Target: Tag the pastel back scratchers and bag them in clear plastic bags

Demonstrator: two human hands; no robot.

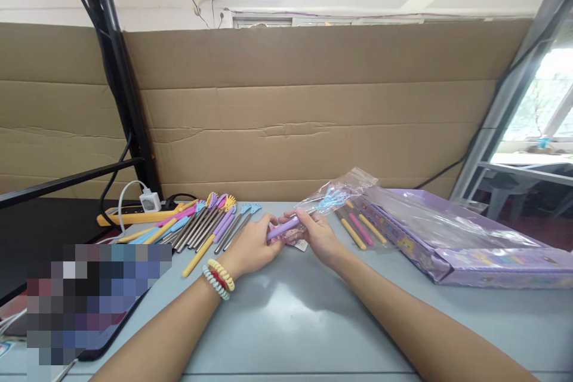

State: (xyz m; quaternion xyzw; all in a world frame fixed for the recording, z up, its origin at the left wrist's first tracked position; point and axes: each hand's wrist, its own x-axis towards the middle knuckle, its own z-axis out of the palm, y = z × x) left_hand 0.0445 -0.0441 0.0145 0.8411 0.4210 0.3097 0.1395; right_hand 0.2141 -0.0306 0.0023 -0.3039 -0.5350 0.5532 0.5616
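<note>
A back scratcher with a purple handle (pixel 286 228) and a light blue hand-shaped head (pixel 330 200) lies in a slant between my two hands. A clear plastic sleeve (pixel 358 182) covers its head end. My left hand (pixel 255 245) closes on the lower end of the handle. My right hand (pixel 317 236) grips the handle and sleeve higher up, its thumb on top. Something pink with a white tag shows beneath the hands, partly hidden. To the left lies a pile of back scratchers (pixel 201 227) with metal rods and coloured handles.
Several back scratchers in clear sleeves (pixel 360 230) lie right of my hands. Beyond them stands a purple box (pixel 496 265) with clear plastic on it. A power strip (pixel 147 216) with a white charger and a blurred-out device are at the left. Cardboard (pixel 313 107) walls the back.
</note>
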